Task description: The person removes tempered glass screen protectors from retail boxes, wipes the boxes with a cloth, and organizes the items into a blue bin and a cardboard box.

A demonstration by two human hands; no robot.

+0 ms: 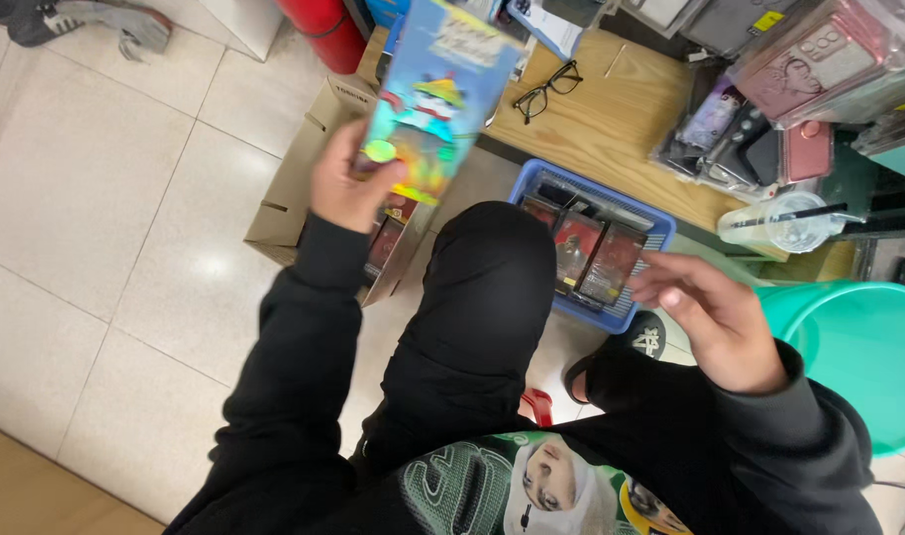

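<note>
The person sits with one black-clad knee (487,297) raised, and everything else can be placed from that knee. Just right of it, the right hand (715,317) hovers with fingers spread and slightly curled, clamped on nothing; it hangs above the near corner of the blue basket (660,238), probably because the packets standing in the basket are within easy reach from there. Left of the knee and a little beyond it, the left hand (348,183) is closed on the lower end of a colourful flat packet (432,94), thumb across its front and fingers behind, holding it upright and tilted toward the face, as one holds a thing to look it over. So the packet stands above and beyond the left hand, touching it only at its bottom edge, and well apart from the right hand.

Under the left hand, an open cardboard box (299,178) sits on the floor tiles, with what seem to be more packets inside, though the view there is dark. Beyond the knee, the blue basket holds a row of dark red packets (581,248). Farther still lies a wooden board (611,109) carrying black-rimmed glasses (548,89) and clear-wrapped phone cases (759,119). To the far right stand a lidded plastic cup (784,223) and a teal tub (863,347).
</note>
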